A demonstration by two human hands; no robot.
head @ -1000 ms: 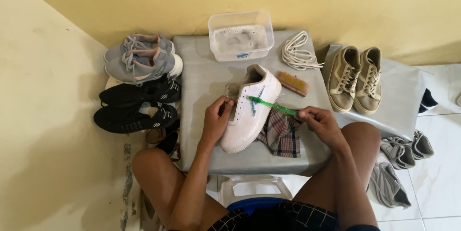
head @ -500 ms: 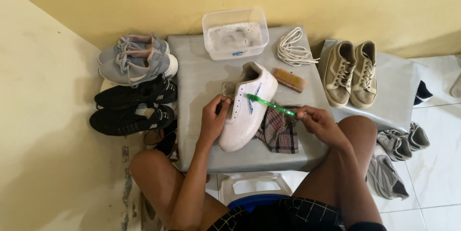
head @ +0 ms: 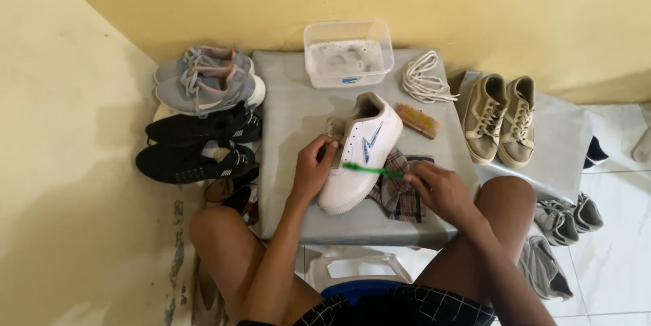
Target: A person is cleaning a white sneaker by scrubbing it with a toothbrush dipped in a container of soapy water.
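Left hand [head: 313, 171] wraps the left side of the white shoe [head: 359, 153], fingers curled over its edge, forearm running straight up from the knee. Shoe lies on the grey table [head: 291, 116], toe toward the person, partly over a checked cloth [head: 397, 194]. Right hand [head: 437, 189] pinches a green toothbrush [head: 371, 169], wrist bent inward, brush head lying across the shoe's side. Plastic tub [head: 348, 53], laces [head: 424, 82] and wooden brush [head: 418, 120] sit behind.
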